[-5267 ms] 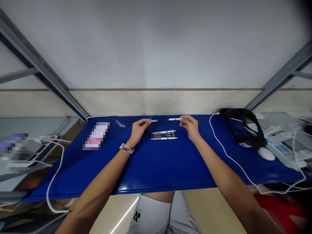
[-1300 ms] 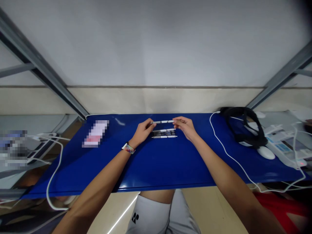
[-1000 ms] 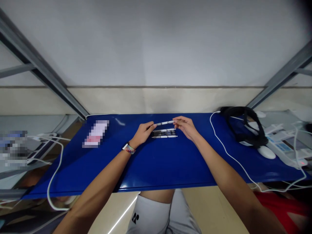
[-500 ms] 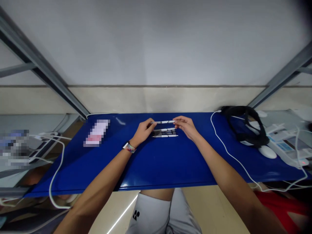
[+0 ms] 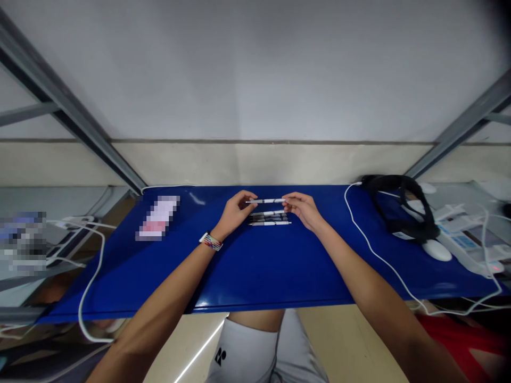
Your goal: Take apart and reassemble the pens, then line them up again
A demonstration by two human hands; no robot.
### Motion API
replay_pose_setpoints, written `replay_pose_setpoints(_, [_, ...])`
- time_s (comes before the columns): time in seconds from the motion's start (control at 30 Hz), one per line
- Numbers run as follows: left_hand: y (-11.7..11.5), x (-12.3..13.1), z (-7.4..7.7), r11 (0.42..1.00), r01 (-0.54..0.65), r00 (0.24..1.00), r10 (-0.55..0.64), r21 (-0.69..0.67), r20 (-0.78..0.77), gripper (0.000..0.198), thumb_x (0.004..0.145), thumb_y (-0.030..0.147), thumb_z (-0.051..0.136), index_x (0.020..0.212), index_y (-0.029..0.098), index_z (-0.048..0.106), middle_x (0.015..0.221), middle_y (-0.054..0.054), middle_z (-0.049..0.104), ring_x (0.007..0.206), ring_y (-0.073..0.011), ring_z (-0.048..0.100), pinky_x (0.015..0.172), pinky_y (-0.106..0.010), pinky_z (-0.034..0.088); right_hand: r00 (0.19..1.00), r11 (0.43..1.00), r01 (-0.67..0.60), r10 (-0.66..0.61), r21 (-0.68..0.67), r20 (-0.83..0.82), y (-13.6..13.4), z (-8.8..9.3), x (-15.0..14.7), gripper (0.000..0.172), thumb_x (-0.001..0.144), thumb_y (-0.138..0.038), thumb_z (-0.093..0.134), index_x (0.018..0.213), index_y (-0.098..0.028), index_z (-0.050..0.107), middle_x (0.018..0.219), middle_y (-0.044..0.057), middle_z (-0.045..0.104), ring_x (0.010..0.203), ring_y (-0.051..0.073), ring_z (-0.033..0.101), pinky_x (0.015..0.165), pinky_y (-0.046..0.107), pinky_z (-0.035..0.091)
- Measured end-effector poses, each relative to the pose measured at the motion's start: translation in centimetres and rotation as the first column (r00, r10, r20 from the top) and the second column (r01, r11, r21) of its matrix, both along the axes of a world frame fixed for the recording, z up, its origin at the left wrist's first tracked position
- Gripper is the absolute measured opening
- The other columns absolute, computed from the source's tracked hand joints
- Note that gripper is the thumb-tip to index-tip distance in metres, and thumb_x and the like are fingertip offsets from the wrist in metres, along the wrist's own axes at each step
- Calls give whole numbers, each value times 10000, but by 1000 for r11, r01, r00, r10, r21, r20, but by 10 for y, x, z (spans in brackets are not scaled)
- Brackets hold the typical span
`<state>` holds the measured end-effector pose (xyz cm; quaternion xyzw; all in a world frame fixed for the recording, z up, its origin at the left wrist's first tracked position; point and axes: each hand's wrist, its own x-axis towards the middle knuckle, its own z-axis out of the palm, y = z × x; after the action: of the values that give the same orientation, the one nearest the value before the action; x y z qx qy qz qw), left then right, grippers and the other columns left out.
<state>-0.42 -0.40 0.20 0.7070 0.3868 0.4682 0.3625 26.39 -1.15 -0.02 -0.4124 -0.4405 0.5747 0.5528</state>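
A slim white pen [image 5: 269,201] with dark markings lies level between my two hands, just beyond a row of similar pens. My right hand [image 5: 304,209] pinches its right end between thumb and fingertips. At its left end, my left hand [image 5: 236,213] has thumb and forefinger curled about the pen, whose thin tip shows against the fingers. Closer to me, several white-and-black pens [image 5: 270,223] lie side by side on the blue table [image 5: 255,271]. The fingers of my left hand cover part of the row's left ends.
A blurred-out pink and white item [image 5: 158,218] lies on the left of the table. On the right are a black headset with a strap [image 5: 399,207], a white rounded object [image 5: 437,250] and a white cable [image 5: 369,242]. Grey metal posts [image 5: 91,127] flank the table, with a wall behind.
My hands and the pen have hardly moved. My left fingers have shifted slightly, so more of the pen's left tip shows. The row of pens stays as it was.
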Motion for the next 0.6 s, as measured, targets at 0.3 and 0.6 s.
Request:
replay_pose_setpoints(0.3, [1,-2,3,1000,14,1000,-14,9,-4,433,933,404,789,1308,223,669,993,-43,743,913,-200,702,827,-329,538,1000,1000,18,-18,8,1,0,1,2,321,660,-402,966,879,-205,839,770,51,758,702,182,667,747,384,571])
replay_pose_setpoints(0.6, [1,-3,0,997,-18,997,24,79,-68,391,956,396,758,1294,225,663,1064,-61,771,967,-214,722,876,-350,545,999,999,39,-39,8,23,1,0,2,332,658,-405,955,888,-204,825,782,49,752,713,186,664,761,393,571])
